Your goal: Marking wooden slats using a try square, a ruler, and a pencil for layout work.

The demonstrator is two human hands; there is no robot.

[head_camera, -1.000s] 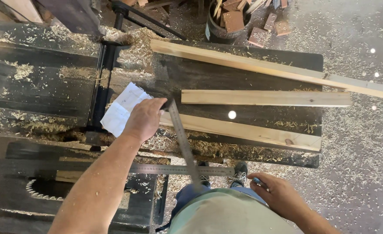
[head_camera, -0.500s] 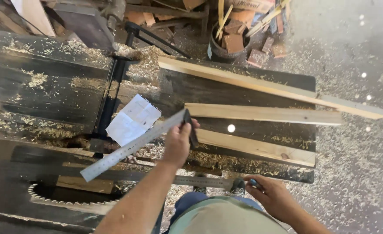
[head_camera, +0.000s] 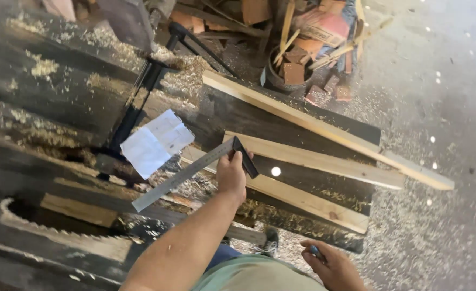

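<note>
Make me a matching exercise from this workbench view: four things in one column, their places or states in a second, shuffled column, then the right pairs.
Things:
1. try square
2. sheet of paper
3. saw blade
4. bucket

Places or states:
A. on the floor beyond the bench, filled with wood scraps
B. held in the left hand
C. lying flat on the dark bench, white and creased
D. toothed edge showing at the lower left

Pairs: 1-B, 2-C, 3-D, 4-A

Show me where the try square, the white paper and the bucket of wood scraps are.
try square (head_camera: pixel 187 173): head view, on its steel blade.
white paper (head_camera: pixel 154 141): head view, on the sheet's middle.
bucket of wood scraps (head_camera: pixel 274 82): head view, on its dark wall.
</note>
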